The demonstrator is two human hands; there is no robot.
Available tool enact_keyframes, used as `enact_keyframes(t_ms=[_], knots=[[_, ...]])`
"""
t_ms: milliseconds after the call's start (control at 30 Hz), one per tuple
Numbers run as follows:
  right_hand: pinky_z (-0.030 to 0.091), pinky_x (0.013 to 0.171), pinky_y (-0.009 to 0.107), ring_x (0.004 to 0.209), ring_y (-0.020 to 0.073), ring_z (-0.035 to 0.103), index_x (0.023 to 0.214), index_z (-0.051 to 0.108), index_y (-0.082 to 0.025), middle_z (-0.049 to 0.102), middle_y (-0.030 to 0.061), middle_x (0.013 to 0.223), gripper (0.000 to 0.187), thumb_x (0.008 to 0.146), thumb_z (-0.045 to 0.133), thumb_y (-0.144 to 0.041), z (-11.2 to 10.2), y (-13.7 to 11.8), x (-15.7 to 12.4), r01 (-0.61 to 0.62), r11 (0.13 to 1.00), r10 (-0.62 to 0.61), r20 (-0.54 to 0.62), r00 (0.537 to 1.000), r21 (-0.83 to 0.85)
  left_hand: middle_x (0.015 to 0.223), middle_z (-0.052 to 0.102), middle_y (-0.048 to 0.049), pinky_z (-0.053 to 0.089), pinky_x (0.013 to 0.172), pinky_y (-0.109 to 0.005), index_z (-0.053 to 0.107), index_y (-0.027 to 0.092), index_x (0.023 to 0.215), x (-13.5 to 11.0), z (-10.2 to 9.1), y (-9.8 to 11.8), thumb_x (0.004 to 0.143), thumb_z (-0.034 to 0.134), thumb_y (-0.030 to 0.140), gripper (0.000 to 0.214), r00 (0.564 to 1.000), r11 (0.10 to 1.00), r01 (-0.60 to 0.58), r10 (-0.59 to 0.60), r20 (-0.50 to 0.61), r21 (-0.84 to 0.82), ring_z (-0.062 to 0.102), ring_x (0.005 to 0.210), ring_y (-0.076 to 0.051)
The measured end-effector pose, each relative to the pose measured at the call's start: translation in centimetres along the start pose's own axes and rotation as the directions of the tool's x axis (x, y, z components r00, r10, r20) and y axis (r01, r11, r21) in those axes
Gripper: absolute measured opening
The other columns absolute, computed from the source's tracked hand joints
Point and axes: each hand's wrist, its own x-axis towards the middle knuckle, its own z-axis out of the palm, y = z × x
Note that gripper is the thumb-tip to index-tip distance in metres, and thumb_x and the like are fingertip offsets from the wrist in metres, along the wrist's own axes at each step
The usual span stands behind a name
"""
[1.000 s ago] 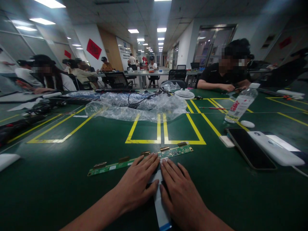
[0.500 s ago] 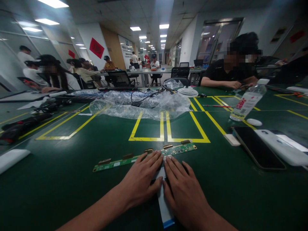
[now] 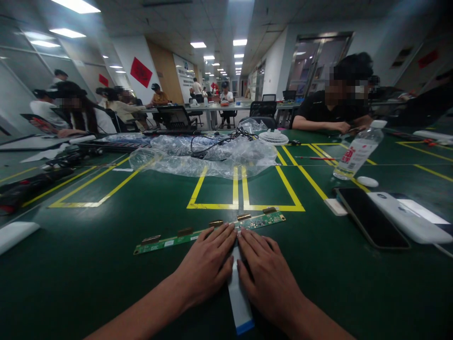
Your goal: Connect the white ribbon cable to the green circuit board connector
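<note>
Palms down on table (image 3: 88, 274): left hand (image 3: 207, 270) and right hand (image 3: 266, 279), fingers extended, slightly spread, pinching nothing. White ribbon cable (image 3: 238, 296) between thumbs. Green circuit board (image 3: 170, 240) at fingertips.

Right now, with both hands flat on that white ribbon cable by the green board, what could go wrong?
1. The left hand and right hand lie flat on the flat white ribbon cable with a blue tip. An uneven push could crease it near the long narrow green circuit board.
2. Nothing visible holds the board on the dark green table, so it may slide or skew away from the fingertips.
</note>
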Motion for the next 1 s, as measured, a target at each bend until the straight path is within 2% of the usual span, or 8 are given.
enact_keyframes(t_ms=[100,333,633,867,1000], knots=[[0.033,0.115,0.043,0.137,0.0219,0.043,0.142,0.052,-0.014,0.05,0.0084,0.148,0.046,0.098,0.043,-0.028,-0.4,0.5,-0.1,0.041,0.999,-0.041,-0.017,0.999,0.002,0.16,0.029,-0.006,0.025,0.12,-0.045,0.03,0.021,0.154,-0.1,0.2,-0.3,0.101,0.038,0.035,0.056,1.0,1.0,-0.009,0.009,-0.023,-0.011,0.026,0.148,-0.023],[0.036,0.115,0.045,0.136,0.027,0.045,0.142,0.052,-0.008,0.05,0.0139,0.147,0.05,0.096,0.045,-0.028,-0.1,0.1,-0.5,0.047,0.997,-0.047,0.007,0.999,-0.055,0.161,0.028,-0.0061,0.023,0.12,-0.044,0.031,0.02,0.154,-0.2,0.2,-0.3,0.101,0.035,0.036,0.055,1.0,1.0,-0.008,0.008,-0.015,-0.004,0.024,0.149,-0.021],[0.032,0.117,0.046,0.139,0.0261,0.04,0.145,0.048,-0.01,0.044,0.0127,0.151,0.051,0.098,0.042,-0.029,0.0,0.4,-0.4,0.042,0.998,-0.04,0.029,0.999,-0.052,0.161,0.029,-0.0058,0.024,0.12,-0.045,0.031,0.02,0.154,-0.2,0.0,-0.2,0.101,0.036,0.035,0.055,1.0,1.0,-0.005,0.004,-0.017,-0.026,0.025,0.149,-0.022],[0.031,0.117,0.046,0.14,0.0259,0.039,0.146,0.046,-0.011,0.043,0.0116,0.152,0.051,0.099,0.039,-0.03,0.5,-0.1,-0.6,0.004,0.996,-0.002,0.029,1.0,-0.084,0.16,0.029,-0.0063,0.024,0.12,-0.045,0.03,0.02,0.154,-0.1,0.0,-0.2,0.1,0.037,0.033,0.056,1.0,1.0,-0.003,0.003,-0.008,-0.01,0.026,0.148,-0.022],[0.033,0.117,0.047,0.139,0.027,0.041,0.145,0.048,-0.009,0.045,0.0134,0.15,0.051,0.099,0.04,-0.03,0.7,-0.1,-0.6,0.021,0.995,-0.019,0.022,1.0,-0.094,0.16,0.029,-0.0068,0.025,0.119,-0.046,0.03,0.02,0.154,-0.1,0.0,-0.2,0.1,0.038,0.033,0.056,1.0,1.0,0.001,-0.001,-0.001,-0.004,0.026,0.148,-0.022]])
